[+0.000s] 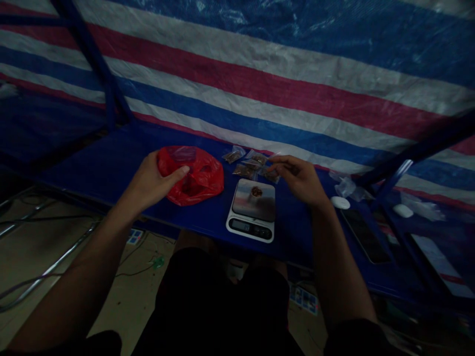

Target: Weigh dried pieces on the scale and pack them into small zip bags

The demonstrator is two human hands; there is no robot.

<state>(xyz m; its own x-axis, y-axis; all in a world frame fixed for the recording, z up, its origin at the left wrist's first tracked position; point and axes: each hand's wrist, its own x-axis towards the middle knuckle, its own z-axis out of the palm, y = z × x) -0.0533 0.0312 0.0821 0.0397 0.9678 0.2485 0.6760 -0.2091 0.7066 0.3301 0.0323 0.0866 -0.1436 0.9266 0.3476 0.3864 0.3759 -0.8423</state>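
My left hand (156,180) grips the left rim of a red plastic bag (213,180), thumb over the edge and fingers hidden behind it. The bag's mouth gapes upward; its contents are too dark to make out. To its right is a white kitchen scale (232,223) with a lit display and a small brown clump (256,191) on its plate. Behind the scale lie several small clear plastic bags (245,171) of brown bits. Over the rightmost of these, my right hand (297,178) has thumb and fingers closed together; what they pinch, if anything, is unclear.
All this stands on a blue tabletop (200,217) before a striped tarp (237,84). Rightward lie a white oval case (340,202), crumpled clear plastic (345,187) and a dark phone (365,236). Blue metal posts (92,54) rise at both sides.
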